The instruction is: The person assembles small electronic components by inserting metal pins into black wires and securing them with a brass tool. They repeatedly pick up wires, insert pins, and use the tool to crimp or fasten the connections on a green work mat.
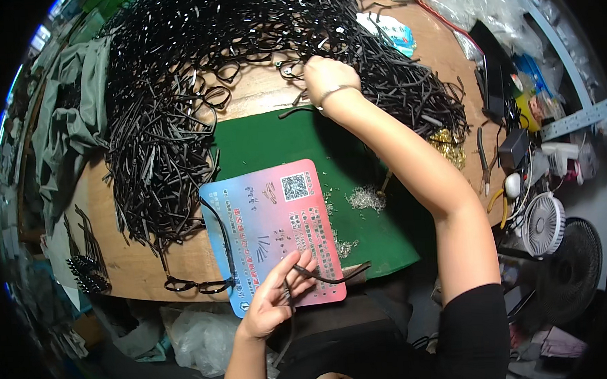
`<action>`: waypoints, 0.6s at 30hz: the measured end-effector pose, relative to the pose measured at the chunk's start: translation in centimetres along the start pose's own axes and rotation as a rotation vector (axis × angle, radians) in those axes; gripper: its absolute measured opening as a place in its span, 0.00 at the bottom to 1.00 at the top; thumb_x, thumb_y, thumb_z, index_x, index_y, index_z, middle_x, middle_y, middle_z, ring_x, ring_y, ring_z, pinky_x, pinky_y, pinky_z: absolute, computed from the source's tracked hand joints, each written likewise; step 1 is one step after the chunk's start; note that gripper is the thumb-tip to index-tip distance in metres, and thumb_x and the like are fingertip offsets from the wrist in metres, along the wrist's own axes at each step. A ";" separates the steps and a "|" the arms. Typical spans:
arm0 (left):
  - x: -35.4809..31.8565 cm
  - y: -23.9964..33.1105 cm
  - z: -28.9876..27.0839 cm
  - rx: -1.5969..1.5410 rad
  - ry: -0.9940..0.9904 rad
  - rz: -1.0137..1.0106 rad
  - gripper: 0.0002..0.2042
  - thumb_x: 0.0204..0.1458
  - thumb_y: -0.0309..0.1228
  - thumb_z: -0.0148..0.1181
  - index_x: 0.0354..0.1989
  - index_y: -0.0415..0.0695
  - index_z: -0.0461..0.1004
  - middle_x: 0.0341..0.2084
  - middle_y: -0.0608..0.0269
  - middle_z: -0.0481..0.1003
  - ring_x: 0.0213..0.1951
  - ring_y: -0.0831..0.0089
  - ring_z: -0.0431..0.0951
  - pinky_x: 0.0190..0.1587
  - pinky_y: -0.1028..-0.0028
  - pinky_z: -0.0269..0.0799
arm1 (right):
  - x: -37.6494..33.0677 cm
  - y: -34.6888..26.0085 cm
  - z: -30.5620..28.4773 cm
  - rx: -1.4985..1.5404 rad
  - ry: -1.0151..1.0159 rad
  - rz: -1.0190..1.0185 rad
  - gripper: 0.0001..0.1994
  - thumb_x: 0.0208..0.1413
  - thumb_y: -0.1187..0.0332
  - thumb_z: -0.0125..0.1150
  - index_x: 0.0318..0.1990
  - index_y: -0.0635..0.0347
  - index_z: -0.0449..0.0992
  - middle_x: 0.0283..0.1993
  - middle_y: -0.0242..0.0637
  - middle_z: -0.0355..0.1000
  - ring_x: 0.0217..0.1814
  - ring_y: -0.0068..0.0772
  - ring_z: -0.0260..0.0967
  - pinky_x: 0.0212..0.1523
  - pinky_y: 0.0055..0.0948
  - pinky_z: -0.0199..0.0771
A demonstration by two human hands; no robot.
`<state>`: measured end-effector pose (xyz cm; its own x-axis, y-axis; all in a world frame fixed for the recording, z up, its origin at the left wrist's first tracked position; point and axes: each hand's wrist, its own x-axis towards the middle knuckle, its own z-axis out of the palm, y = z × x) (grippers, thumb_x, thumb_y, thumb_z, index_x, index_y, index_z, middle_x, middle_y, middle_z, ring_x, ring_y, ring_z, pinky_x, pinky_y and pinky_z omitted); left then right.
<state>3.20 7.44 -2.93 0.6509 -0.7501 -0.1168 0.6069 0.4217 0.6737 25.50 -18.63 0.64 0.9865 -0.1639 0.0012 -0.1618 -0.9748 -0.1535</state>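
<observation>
Fingers (290,268) of the left hand (271,300) pinch a black temple arm (334,277), long axis pointing right; right hand (329,76) fingers, closure indeterminate, reach the far frame pile (178,114).

A wooden table (127,265) is seen from above, partly covered by a green mat (355,140). Grey cloth (67,118) is heaped along its left edge. At the right, a white fan (543,224) and a dark fan (574,266) are set near a metal shelf rail (578,118).
</observation>
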 end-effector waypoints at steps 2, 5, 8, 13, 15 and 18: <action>0.3 -1.1 -0.9 0.020 0.115 -0.067 0.38 0.40 0.08 0.44 0.65 0.36 0.45 0.64 0.46 0.51 0.65 0.56 0.53 0.64 0.62 0.53 | 0.1 1.4 0.0 -0.120 -0.051 0.019 0.12 0.55 0.70 0.45 0.39 0.63 0.77 0.42 0.45 0.75 0.44 0.41 0.74 0.41 0.37 0.76; 3.2 -1.6 1.3 0.242 0.196 -0.075 0.24 0.51 0.13 0.50 0.58 0.34 0.56 0.55 0.48 0.65 0.57 0.65 0.67 0.58 0.70 0.63 | 1.0 2.5 1.3 -0.151 0.001 0.016 0.12 0.56 0.70 0.44 0.41 0.61 0.74 0.40 0.44 0.75 0.43 0.41 0.75 0.41 0.38 0.75; 4.4 -1.4 2.4 0.289 0.257 -0.030 0.18 0.52 0.16 0.53 0.52 0.33 0.63 0.47 0.51 0.71 0.49 0.69 0.73 0.53 0.73 0.68 | 0.5 3.8 0.4 -0.190 -0.042 -0.026 0.11 0.55 0.71 0.44 0.40 0.60 0.75 0.39 0.47 0.75 0.42 0.44 0.75 0.40 0.39 0.75; 2.4 -1.1 1.3 0.457 0.476 -0.110 0.09 0.50 0.21 0.59 0.40 0.33 0.72 0.28 0.60 0.78 0.32 0.77 0.78 0.36 0.78 0.75 | -2.9 3.7 -2.5 -0.243 -0.233 -0.102 0.10 0.48 0.74 0.51 0.37 0.62 0.76 0.39 0.50 0.75 0.43 0.46 0.74 0.42 0.39 0.75; 3.1 -1.9 1.4 0.572 0.379 -0.120 0.07 0.51 0.22 0.58 0.37 0.34 0.73 0.27 0.61 0.78 0.31 0.78 0.78 0.33 0.79 0.74 | -2.8 4.4 -2.1 -0.200 -0.218 -0.120 0.11 0.48 0.74 0.50 0.37 0.63 0.76 0.39 0.51 0.74 0.43 0.48 0.74 0.42 0.40 0.75; 4.6 -2.2 2.2 0.796 0.409 -0.110 0.06 0.54 0.25 0.54 0.35 0.35 0.73 0.25 0.57 0.77 0.27 0.75 0.78 0.29 0.76 0.73 | -2.4 4.0 -0.8 -0.139 -0.180 -0.086 0.11 0.48 0.73 0.50 0.39 0.64 0.76 0.41 0.52 0.74 0.44 0.47 0.74 0.43 0.40 0.75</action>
<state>3.84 1.95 -3.37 0.8116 -0.4612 -0.3585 0.2789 -0.2333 0.9315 22.43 -22.28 0.80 0.9836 -0.0618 -0.1695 -0.0667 -0.9975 -0.0235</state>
